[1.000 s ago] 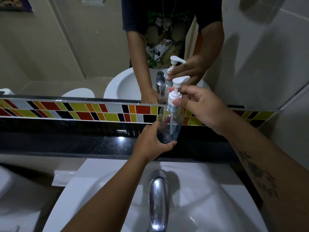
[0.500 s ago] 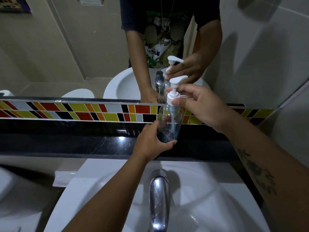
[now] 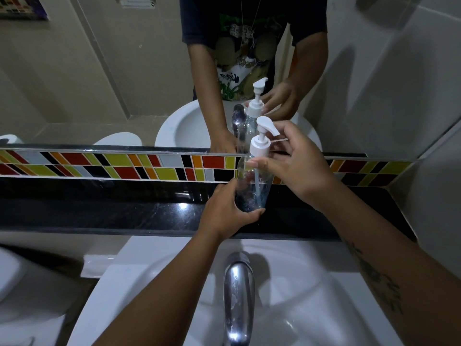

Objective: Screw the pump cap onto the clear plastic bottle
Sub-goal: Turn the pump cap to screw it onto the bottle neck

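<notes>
Over a sink (image 3: 149,283), at a black worktop (image 3: 99,211): bottle (image 3: 252,186) upright, base clasped in left hand (image 3: 224,213). Right hand (image 3: 296,163) curled loosely round the cap (image 3: 260,144), thumb at the collar, fingers behind; seated on the neck, seemingly not fully tightened. Best done by pinching the collar, not the nozzle, turning clockwise in short regrips while bracing the base firmly and keeping the dip tube straight.

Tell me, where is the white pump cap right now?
In the head view the white pump cap sits on top of the clear bottle, centre frame before the mirror, with the right hand at its collar.
</notes>
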Motion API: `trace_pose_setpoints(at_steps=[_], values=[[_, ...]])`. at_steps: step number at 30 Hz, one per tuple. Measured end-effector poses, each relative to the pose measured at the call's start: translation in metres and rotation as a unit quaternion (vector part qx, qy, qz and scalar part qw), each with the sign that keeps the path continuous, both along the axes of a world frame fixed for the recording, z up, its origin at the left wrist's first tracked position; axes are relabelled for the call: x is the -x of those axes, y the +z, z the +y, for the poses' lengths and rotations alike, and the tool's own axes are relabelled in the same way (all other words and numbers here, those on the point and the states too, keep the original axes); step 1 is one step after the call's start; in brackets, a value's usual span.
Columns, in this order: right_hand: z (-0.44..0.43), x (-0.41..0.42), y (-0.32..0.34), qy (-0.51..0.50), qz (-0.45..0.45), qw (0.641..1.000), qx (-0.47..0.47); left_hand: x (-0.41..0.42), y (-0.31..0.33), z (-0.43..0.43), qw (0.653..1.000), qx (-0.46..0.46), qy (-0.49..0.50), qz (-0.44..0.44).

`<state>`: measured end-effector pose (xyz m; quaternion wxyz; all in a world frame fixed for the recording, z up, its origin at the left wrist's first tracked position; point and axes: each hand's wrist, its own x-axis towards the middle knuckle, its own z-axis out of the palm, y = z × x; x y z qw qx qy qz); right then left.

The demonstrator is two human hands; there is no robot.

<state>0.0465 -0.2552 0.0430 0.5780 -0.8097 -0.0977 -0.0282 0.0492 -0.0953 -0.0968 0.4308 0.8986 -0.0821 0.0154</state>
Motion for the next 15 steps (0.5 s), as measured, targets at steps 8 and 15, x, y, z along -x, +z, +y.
trace_pose_setpoints(at_steps=[8,15], values=[[-0.005,0.005,0.008,0.025,0.004,1.0,-0.005,-0.001,-0.001,-0.001,1.0,-0.01,0.002,-0.001],[0.01,0.0,0.002,-0.045,-0.037,0.998,0.008,-0.001,-0.001,0.0,1.0,-0.005,0.002,0.006]])
